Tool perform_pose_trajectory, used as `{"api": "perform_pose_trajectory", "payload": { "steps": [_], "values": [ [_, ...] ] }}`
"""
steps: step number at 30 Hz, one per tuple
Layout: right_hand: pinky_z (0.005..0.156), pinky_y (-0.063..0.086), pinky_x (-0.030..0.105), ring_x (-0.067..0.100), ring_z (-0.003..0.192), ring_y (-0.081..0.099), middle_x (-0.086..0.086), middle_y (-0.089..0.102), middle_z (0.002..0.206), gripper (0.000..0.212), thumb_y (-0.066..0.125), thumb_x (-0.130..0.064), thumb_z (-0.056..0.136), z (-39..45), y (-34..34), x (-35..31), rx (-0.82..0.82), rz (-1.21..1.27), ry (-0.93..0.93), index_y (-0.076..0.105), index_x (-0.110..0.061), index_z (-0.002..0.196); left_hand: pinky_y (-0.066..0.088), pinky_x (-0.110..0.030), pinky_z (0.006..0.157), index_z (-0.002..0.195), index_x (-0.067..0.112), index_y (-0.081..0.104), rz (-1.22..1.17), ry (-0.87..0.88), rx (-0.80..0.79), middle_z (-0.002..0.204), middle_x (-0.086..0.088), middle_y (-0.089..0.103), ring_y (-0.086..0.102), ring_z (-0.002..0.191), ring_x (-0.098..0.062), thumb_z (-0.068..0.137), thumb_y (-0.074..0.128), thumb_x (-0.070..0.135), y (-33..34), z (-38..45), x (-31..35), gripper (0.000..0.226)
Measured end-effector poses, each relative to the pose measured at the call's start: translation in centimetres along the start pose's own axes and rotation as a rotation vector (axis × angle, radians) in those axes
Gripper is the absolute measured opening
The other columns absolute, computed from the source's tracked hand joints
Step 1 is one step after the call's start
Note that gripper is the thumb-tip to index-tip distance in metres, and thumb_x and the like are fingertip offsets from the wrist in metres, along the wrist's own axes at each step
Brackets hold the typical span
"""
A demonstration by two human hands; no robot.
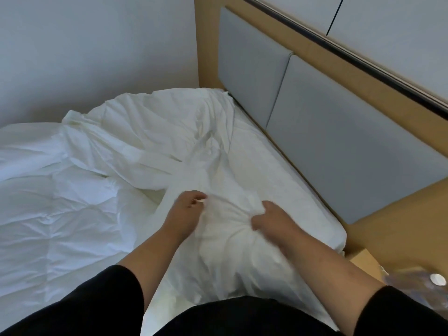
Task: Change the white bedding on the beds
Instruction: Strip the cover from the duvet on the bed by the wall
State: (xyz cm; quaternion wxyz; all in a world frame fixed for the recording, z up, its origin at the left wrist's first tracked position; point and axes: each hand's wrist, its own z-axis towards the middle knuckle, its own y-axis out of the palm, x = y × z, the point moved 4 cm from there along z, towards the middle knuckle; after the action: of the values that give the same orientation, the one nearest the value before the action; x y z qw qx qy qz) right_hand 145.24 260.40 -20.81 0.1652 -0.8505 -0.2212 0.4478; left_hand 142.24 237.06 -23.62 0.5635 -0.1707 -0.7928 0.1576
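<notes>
Headboard (pixel 339 141) and wall (pixel 97 57) hem the bed; rumpled duvet (pixel 60 202) covers its left.

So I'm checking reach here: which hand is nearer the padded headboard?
Right. The right hand grips bunched white bedding on the side toward the headboard; the left hand pinches fabric farther from it.

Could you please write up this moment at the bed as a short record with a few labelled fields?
Setting: bed in a room corner, padded grey headboard in a wooden frame
Left hand: pinches a fold of the white sheet
Right hand: grip on a bunch of the same cloth
Sheet state: crumpled, gathered toward the hands
Duvet: white, wrinkled, lies on the bed left of the sheet
Mattress: bare strip shows beside the headboard
Also there: clear plastic bottle with white cap, lower right
</notes>
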Motion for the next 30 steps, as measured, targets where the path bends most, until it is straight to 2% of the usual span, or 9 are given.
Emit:
{"api": "perform_pose_trajectory", "payload": {
  "steps": [3, 7, 10, 14, 18, 23, 25, 27, 30],
  "values": [
    [0.085, 0.046, 0.033, 0.027, 0.100, 0.061, 0.010, 0.064, 0.106, 0.022, 0.061, -0.013, 0.088, 2.4, -5.3, 2.9, 0.208, -0.263, -0.019, 0.061, -0.007, 0.109, 0.045, -0.043, 0.100, 0.128, 0.014, 0.060, 0.301, -0.164, 0.212, 0.130, -0.015, 0.057, 0.054, 0.119, -0.034, 0.089, 0.054, 0.009, -3.1, 1.7, -8.2, 0.040],
    [0.080, 0.044, 0.035, 0.030, 0.099, 0.058, 0.011, 0.061, 0.108, 0.024, 0.060, -0.025, 0.093, 4.9, -9.3, 7.7, 0.286, -0.436, 0.125, 0.056, -0.009, 0.112, 0.050, -0.046, 0.094, 0.142, 0.015, 0.046, 0.397, -0.505, 0.069, 0.137, -0.019, 0.047, 0.054, 0.117, -0.039, 0.093, 0.058, 0.025, -3.8, 0.7, -17.9, 0.051],
    [0.069, 0.041, 0.033, 0.025, 0.089, 0.055, 0.011, 0.062, 0.108, 0.027, 0.063, -0.028, 0.094, 5.7, -6.8, 9.6, 0.132, -0.446, 0.196, 0.052, -0.010, 0.111, 0.045, -0.040, 0.098, 0.142, 0.011, 0.048, 0.318, -0.489, -0.007, 0.142, -0.013, 0.050, 0.055, 0.123, -0.032, 0.092, 0.065, 0.042, -2.0, 0.3, -20.1, 0.061],
    [0.079, 0.048, 0.036, 0.019, 0.097, 0.059, -0.002, 0.061, 0.107, 0.046, 0.079, -0.042, 0.082, 5.5, -2.8, 11.0, -0.033, -0.346, 0.225, 0.052, -0.020, 0.113, 0.046, -0.033, 0.085, 0.137, 0.013, 0.055, 0.233, -0.280, -0.133, 0.135, -0.004, 0.056, 0.060, 0.110, -0.022, 0.087, 0.069, 0.030, 1.7, 1.7, -17.4, 0.054],
    [0.076, 0.053, 0.034, 0.018, 0.094, 0.065, -0.003, 0.066, 0.107, 0.049, 0.080, -0.049, 0.080, 5.8, -0.9, 11.5, -0.042, -0.185, 0.300, 0.059, -0.020, 0.113, 0.051, -0.034, 0.086, 0.124, 0.024, 0.056, 0.129, -0.166, -0.352, 0.117, 0.008, 0.064, 0.062, 0.105, -0.016, 0.084, 0.067, 0.051, 5.4, 3.4, -13.4, 0.050],
    [0.072, 0.050, 0.033, 0.021, 0.090, 0.060, 0.004, 0.063, 0.105, 0.029, 0.067, -0.027, 0.084, 6.2, -0.7, 10.1, -0.053, -0.239, 0.329, 0.056, -0.013, 0.107, 0.054, -0.038, 0.088, 0.121, 0.012, 0.064, -0.587, -0.650, -0.481, 0.112, -0.004, 0.073, 0.070, 0.103, -0.025, 0.075, 0.072, 0.066, 9.2, 4.6, -10.8, 0.072],
    [0.071, 0.050, 0.033, 0.022, 0.090, 0.061, 0.006, 0.063, 0.104, 0.021, 0.060, -0.018, 0.084, 6.2, -0.8, 9.0, -0.051, -0.222, 0.300, 0.056, -0.013, 0.104, 0.055, -0.041, 0.091, 0.124, 0.011, 0.068, -0.602, -0.653, -0.522, 0.110, -0.008, 0.075, 0.072, 0.102, -0.028, 0.064, 0.082, 0.063, 10.3, 5.0, -9.8, 0.080],
    [0.079, 0.055, 0.037, 0.025, 0.091, 0.065, 0.006, 0.068, 0.103, 0.024, 0.056, -0.011, 0.082, 5.9, -0.8, 7.8, -0.055, -0.130, 0.249, 0.062, -0.015, 0.104, 0.057, -0.036, 0.079, 0.121, 0.011, 0.068, -0.532, -0.609, -0.535, 0.105, -0.007, 0.077, 0.074, 0.096, -0.026, 0.072, 0.079, 0.056, 11.2, 5.1, -8.8, 0.067],
    [0.089, 0.058, 0.046, 0.027, 0.093, 0.069, 0.004, 0.072, 0.103, 0.036, 0.050, -0.006, 0.077, 5.7, -0.3, 6.5, -0.068, -0.015, 0.194, 0.066, -0.019, 0.107, 0.054, -0.045, 0.095, 0.121, 0.011, 0.068, -0.623, -0.603, -0.640, 0.112, -0.010, 0.075, 0.071, 0.105, -0.030, 0.077, 0.073, 0.052, 13.0, 4.4, -6.2, 0.060]
  ]
}}
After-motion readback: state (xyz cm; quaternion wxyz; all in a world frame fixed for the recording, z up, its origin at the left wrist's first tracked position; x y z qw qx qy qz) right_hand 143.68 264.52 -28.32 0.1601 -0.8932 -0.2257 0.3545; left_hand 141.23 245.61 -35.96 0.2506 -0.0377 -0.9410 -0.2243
